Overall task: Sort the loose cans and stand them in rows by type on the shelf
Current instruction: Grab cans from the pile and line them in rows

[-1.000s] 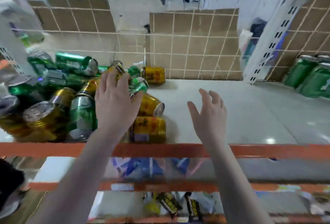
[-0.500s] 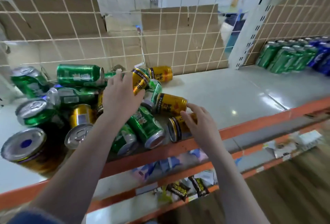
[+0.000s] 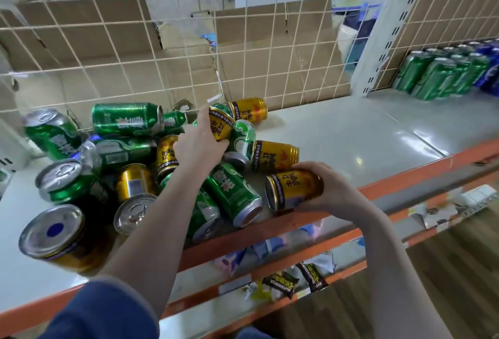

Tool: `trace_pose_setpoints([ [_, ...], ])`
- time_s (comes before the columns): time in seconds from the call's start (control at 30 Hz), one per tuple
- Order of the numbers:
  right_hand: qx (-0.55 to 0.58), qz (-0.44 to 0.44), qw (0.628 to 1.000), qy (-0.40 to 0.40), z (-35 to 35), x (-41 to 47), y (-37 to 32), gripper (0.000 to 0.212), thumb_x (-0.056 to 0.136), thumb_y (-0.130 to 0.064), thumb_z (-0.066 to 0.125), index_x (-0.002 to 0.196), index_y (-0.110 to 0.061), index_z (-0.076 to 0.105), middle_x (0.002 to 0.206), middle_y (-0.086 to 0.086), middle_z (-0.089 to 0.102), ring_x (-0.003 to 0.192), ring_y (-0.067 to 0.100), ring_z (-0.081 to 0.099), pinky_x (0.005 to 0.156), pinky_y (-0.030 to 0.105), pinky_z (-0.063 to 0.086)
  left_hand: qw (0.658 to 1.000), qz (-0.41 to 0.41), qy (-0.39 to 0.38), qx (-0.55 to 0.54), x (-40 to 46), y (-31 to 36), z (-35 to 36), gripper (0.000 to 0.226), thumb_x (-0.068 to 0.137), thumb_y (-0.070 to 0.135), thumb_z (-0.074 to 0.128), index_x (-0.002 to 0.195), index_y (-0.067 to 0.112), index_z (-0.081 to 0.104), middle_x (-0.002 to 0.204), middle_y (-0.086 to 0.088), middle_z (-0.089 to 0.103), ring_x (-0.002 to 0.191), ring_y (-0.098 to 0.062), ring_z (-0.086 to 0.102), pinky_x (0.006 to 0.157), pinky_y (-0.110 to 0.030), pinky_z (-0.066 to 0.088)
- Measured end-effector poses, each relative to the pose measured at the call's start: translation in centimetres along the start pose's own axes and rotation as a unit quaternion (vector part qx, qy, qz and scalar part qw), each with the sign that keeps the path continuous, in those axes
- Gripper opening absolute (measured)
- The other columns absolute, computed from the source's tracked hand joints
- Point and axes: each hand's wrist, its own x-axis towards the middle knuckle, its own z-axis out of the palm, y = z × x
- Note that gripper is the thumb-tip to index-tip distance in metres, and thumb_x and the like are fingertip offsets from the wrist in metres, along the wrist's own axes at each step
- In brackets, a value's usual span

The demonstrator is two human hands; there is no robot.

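Two hands are in the pile of loose cans at the left of the shelf (image 3: 351, 133), and each now has a gold can. Only the head view is given. Half a second ago the right hand (image 3: 334, 190) was just touching the gold can (image 3: 294, 189) lying at the shelf's front edge; now its fingers are wrapped round the can's far end, closed on it, with the can still on its side against the orange rail (image 3: 405, 176). The left hand (image 3: 201, 144) has stayed deep in the heap, and its fingers curl round a second gold can (image 3: 220, 125), tilted up above the green ones; a second ago that hand lay flat on top of the pile with the right one empty in the air. So the grab seems done on both sides, and the lift and carry to clear shelf look to be next.

Nothing from this pile stands in a row yet. Green cans (image 3: 129, 120) and gold ones lie mixed and sideways, a few with their tops facing the camera. Standing green cans (image 3: 437, 76) and blue cans (image 3: 490, 68) are already lined up far right.

Gold labels carry Chinese characters and small Latin lettering, upside down and too blurred to read surely. Green labels show white Chinese characters, also unclear.
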Motion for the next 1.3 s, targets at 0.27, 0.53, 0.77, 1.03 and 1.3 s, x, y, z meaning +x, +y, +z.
trace_pose_setpoints([
  [0.27, 0.052, -0.012, 0.993, 0.104, -0.2, -1.0, -1.1, 0.059, 0.064, -0.025, 0.085, 0.112, -0.036, 0.052, 0.112, -0.007, 0.048, 0.098, 0.004, 0.05, 0.077, 0.019, 0.049, 0.993, 0.034, 0.052, -0.104, -0.2, 0.0, -0.5, 0.073, 0.069, 0.042, 0.075, 0.131, 0.027, 0.041, 0.115, -0.008, 0.056, 0.105, -0.029, 0.051, 0.079, -0.035, 0.041],
  [0.53, 0.029, -0.035, 0.968, 0.245, -2.9, -1.7, -1.3, 0.068, 0.064, -0.018, 0.086, 0.123, -0.025, 0.054, 0.108, -0.008, 0.046, 0.098, 0.007, 0.048, 0.071, -0.003, 0.037, 0.981, 0.12, 0.083, -0.126, -2.4, 3.7, -2.7, 0.061, 0.068, 0.038, 0.078, 0.12, 0.024, 0.049, 0.112, 0.0, 0.055, 0.099, -0.02, 0.052, 0.083, -0.037, 0.045],
  [0.77, -0.018, -0.026, 0.967, 0.252, -4.1, -1.0, 0.1, 0.07, 0.064, -0.022, 0.085, 0.127, -0.024, 0.055, 0.115, -0.003, 0.045, 0.105, 0.014, 0.046, 0.071, 0.001, 0.032, 0.959, 0.161, 0.08, -0.221, -3.4, 5.4, -1.7, 0.058, 0.068, 0.045, 0.079, 0.118, 0.03, 0.054, 0.111, 0.007, 0.058, 0.097, -0.012, 0.054, 0.08, -0.024, 0.045],
  [1.03, -0.074, -0.014, 0.96, 0.271, -6.6, -2.5, 0.8, 0.069, 0.062, -0.025, 0.084, 0.125, -0.022, 0.057, 0.109, -0.006, 0.041, 0.108, 0.02, 0.046, 0.084, 0.026, 0.04, 0.961, 0.236, 0.042, -0.141, -4.1, 8.4, -1.8, 0.058, 0.065, 0.059, 0.06, 0.119, 0.036, 0.059, 0.114, 0.005, 0.059, 0.105, -0.018, 0.051, 0.089, -0.036, 0.044],
  [1.3, -0.137, 0.053, 0.932, 0.331, -10.0, -5.2, 2.3, 0.066, 0.066, -0.028, 0.081, 0.127, -0.021, 0.055, 0.117, 0.007, 0.048, 0.111, 0.026, 0.044, 0.084, 0.028, 0.035, 0.943, 0.323, -0.016, -0.075, -4.3, 12.8, -0.3, 0.06, 0.063, 0.059, 0.062, 0.119, 0.036, 0.06, 0.116, 0.005, 0.059, 0.108, -0.02, 0.05, 0.088, -0.034, 0.042],
])
